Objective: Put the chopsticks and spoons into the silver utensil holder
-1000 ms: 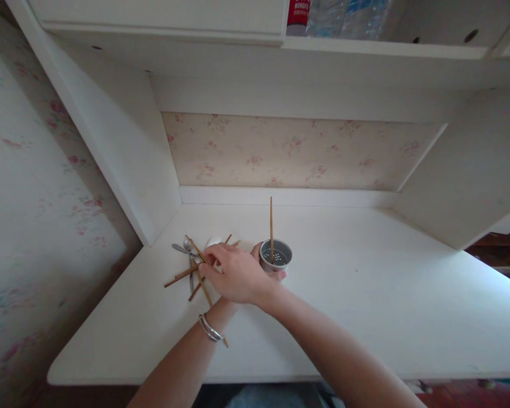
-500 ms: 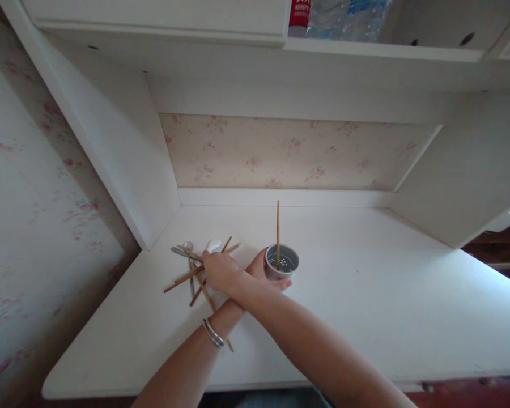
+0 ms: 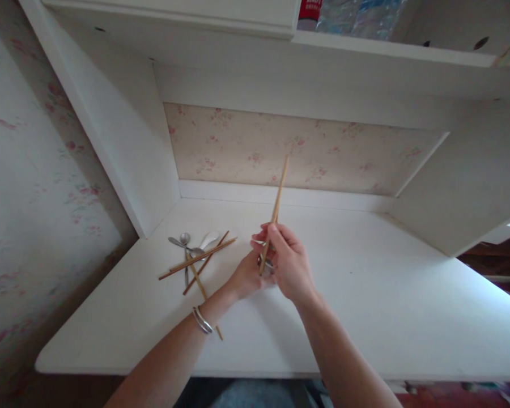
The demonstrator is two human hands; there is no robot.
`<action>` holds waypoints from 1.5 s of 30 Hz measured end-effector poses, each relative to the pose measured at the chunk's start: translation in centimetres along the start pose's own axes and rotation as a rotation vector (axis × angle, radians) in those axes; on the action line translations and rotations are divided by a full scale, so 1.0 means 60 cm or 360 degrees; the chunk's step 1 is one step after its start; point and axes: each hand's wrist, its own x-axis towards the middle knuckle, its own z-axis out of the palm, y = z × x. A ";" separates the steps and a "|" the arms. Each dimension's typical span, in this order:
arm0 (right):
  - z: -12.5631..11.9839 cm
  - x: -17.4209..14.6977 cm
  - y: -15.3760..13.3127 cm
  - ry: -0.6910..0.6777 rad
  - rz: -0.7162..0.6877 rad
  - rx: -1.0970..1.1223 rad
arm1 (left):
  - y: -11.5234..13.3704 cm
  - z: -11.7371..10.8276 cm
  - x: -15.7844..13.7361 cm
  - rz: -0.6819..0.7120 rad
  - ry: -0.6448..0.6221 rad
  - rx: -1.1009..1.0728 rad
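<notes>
My right hand (image 3: 295,266) pinches a wooden chopstick (image 3: 264,255) and holds it slanted over the cup. My left hand (image 3: 245,276) is wrapped round the grey utensil cup (image 3: 269,264), which both hands mostly cover. Another chopstick stands in that cup, largely hidden behind the held one. To the left of my left hand lies a loose pile: several wooden chopsticks (image 3: 215,251) crossing one another, metal spoons (image 3: 185,238) and a white spoon (image 3: 209,239). One chopstick passes under my left forearm.
The white desktop (image 3: 386,306) stretches to the right. A side panel (image 3: 110,141) rises at the left, and a shelf (image 3: 386,48) with bottles (image 3: 340,17) hangs overhead. The front edge of the desk is close to my body.
My right hand has moved from the pile at the left over to the cup, bringing a chopstick with it. My forearms are no longer crossed. The left hand stays at the cup.
</notes>
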 end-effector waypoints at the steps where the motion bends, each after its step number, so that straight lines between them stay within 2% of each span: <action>1: -0.020 0.006 -0.007 0.0121 -0.0065 -0.0071 | -0.001 -0.002 -0.001 0.0056 -0.0087 -0.0042; 3: -0.057 0.021 -0.015 0.0303 -0.0211 -0.0242 | -0.005 -0.005 -0.002 0.0169 -0.0215 -0.0114; 6: -0.098 0.047 -0.013 0.0411 -0.0360 -0.0362 | -0.015 -0.007 0.000 0.0202 -0.0302 -0.0167; 8: -0.114 0.060 -0.003 0.0426 -0.0365 -0.0357 | -0.020 -0.007 0.003 0.0196 -0.0320 -0.0175; 11: -0.126 0.071 0.016 0.0378 -0.0225 -0.0369 | -0.026 -0.006 0.006 0.0206 -0.0324 -0.0204; 14: -0.131 0.072 0.034 0.0332 -0.0090 -0.0495 | -0.028 -0.005 0.008 0.0221 -0.0334 -0.0230; 20: -0.136 0.065 0.056 0.0288 -0.0120 -0.0816 | -0.032 -0.005 0.010 0.0188 -0.0313 -0.0182; 28: -0.140 0.051 0.075 0.0209 -0.0107 -0.0856 | -0.031 -0.008 0.009 0.0207 -0.0311 -0.0183; 37: -0.144 0.053 0.077 0.0121 -0.0074 -0.0930 | -0.038 -0.005 0.013 0.0188 -0.0321 -0.0239; 45: -0.138 0.053 0.057 0.0114 -0.0199 -0.1124 | -0.044 -0.005 0.015 0.0156 -0.0287 -0.0234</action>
